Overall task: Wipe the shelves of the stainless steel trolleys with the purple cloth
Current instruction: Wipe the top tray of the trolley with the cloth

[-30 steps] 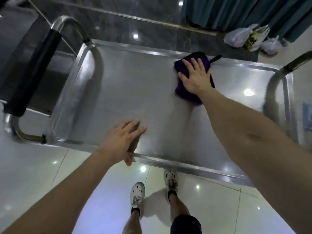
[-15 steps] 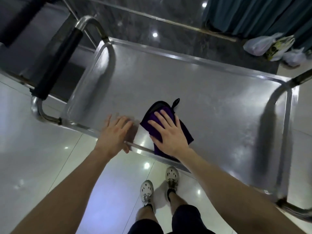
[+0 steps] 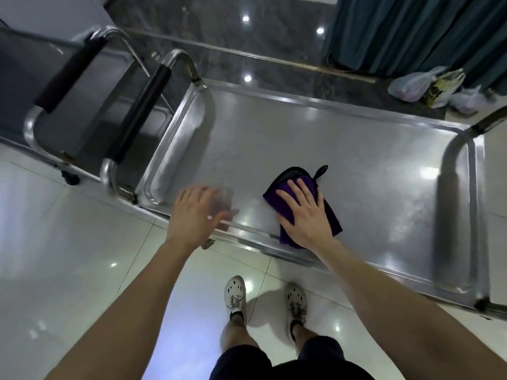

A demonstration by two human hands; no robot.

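Note:
The top shelf of a stainless steel trolley [image 3: 315,138] fills the middle of the view. A folded purple cloth [image 3: 333,219] with a black edge and a black loop lies on the shelf near its front rim. My right hand [image 3: 304,215] presses flat on the cloth with fingers straight and spread. My left hand [image 3: 193,216] rests open over the shelf's front rim, to the left of the cloth, fingers straight and holding nothing.
A black-padded handle [image 3: 140,113] rises at the trolley's left end. A second trolley [image 3: 68,75] with its own black handle stands further left. Plastic bags [image 3: 436,87] lie on the floor by a teal curtain [image 3: 411,31] at the back right. My feet [image 3: 264,294] stand on glossy tiles.
A second ago my right hand pressed the cloth at the shelf's far edge; it has dragged the cloth back to the front rim. My left hand stayed at the front rim.

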